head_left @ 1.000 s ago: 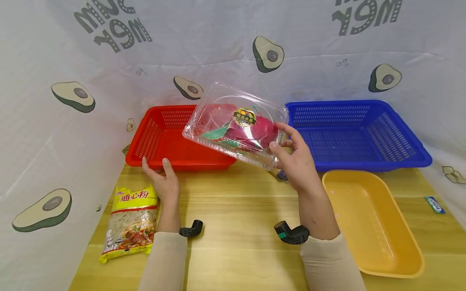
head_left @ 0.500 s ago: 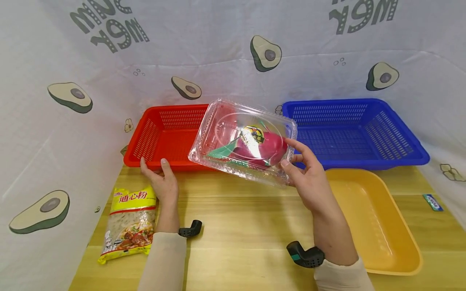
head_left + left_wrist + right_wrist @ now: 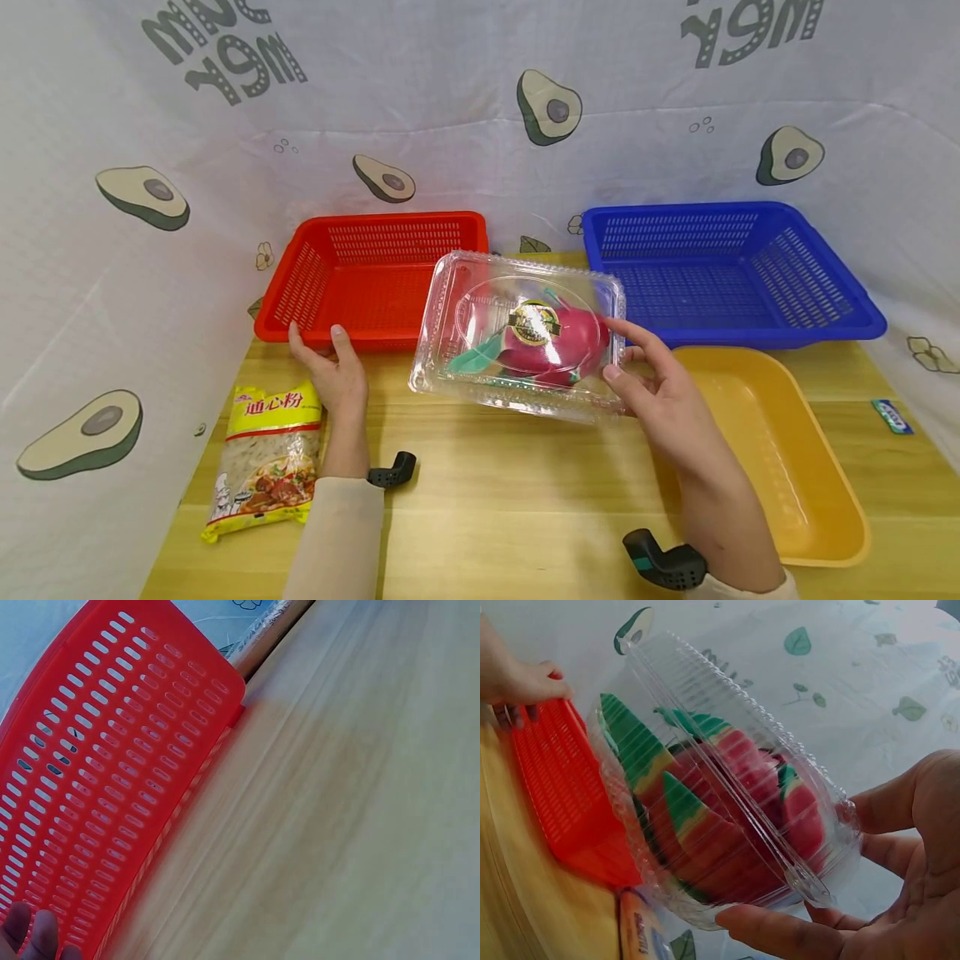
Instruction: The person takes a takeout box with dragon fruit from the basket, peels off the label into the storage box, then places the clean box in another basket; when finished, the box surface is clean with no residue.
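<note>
A clear plastic box point(image 3: 465, 308) holding a red-and-green fruit-like item point(image 3: 558, 337) is held above the table in the head view, its lid bearing a round label. My right hand point(image 3: 675, 408) grips its right end between thumb and fingers; the same box point(image 3: 727, 787) fills the middle of the right wrist view. At the red basket point(image 3: 367, 340), my left hand point(image 3: 341, 383) rests by the near left rim with fingers loosely extended. Its fingertips also show against the basket wall point(image 3: 112, 742) in the left wrist view.
A blue basket point(image 3: 720, 337) stands at the back right, with a yellow tray point(image 3: 780, 467) in front of it. A yellow food packet point(image 3: 266, 462) lies at the left. A small green-and-white packet point(image 3: 892, 417) lies far right.
My right hand has brought the box down and rightward, nearer to me, uncovering more of the red basket. My left hand has stayed at the basket's rim.
</note>
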`<state>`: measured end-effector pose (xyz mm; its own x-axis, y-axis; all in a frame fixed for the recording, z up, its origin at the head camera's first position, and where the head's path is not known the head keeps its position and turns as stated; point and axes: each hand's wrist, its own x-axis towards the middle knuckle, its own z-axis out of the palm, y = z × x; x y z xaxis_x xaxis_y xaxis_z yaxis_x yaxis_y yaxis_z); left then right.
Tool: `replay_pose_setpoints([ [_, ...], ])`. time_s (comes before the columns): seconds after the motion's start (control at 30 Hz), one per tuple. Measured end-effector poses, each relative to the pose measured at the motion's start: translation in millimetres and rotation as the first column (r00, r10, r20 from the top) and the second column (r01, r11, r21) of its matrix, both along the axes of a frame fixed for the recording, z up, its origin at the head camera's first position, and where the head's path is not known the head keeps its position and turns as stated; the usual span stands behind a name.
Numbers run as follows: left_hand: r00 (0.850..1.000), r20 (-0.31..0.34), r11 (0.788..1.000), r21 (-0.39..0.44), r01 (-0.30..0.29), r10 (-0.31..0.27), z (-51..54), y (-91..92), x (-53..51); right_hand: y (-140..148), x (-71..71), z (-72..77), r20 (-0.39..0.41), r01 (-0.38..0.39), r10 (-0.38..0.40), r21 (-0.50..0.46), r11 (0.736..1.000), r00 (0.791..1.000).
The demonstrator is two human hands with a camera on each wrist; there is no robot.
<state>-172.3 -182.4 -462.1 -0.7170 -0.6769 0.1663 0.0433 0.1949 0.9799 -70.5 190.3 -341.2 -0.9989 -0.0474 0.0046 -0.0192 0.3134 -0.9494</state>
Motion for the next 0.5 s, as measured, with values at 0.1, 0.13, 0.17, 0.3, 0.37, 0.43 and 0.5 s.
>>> replay_pose_setpoints([
  [0.1,1.0,-0.002,1.0,0.001,0.004,-0.004,0.0,0.1,-0.3,6,6.4,-1.4,-0.007,-0.026,0.026,0.025,0.999,1.0],
  [0.13,1.0,-0.004,1.0,-0.001,0.005,-0.005,0.1,0.1,-0.2,8,8.5,-2.1,-0.014,-0.037,0.037,0.03,0.999,0.999],
  [0.17,1.0,-0.004,1.0,-0.001,0.006,-0.006,0.2,0.1,0.0,10,10.5,-2.8,-0.022,-0.049,0.049,0.036,0.998,0.999],
  [0.3,1.0,-0.004,1.0,-0.007,0.004,-0.004,0.5,-0.1,-0.1,16,16.8,-6.9,-0.05,-0.087,0.09,0.063,0.994,0.995],
  [0.37,1.0,-0.007,1.0,-0.009,0.003,-0.003,0.4,-0.2,-0.7,19,19.3,-9.0,-0.041,-0.099,0.102,0.075,0.992,0.994],
  [0.43,1.0,-0.007,1.0,-0.01,0.002,-0.002,0.1,-0.2,-1.3,21,21.3,-11.3,-0.023,-0.107,0.109,0.083,0.991,0.994],
  [0.5,1.0,-0.007,1.0,-0.008,0.001,-0.001,-0.1,-0.1,-1.6,22,22.7,-13.9,-0.011,-0.119,0.12,0.082,0.989,0.993],
])
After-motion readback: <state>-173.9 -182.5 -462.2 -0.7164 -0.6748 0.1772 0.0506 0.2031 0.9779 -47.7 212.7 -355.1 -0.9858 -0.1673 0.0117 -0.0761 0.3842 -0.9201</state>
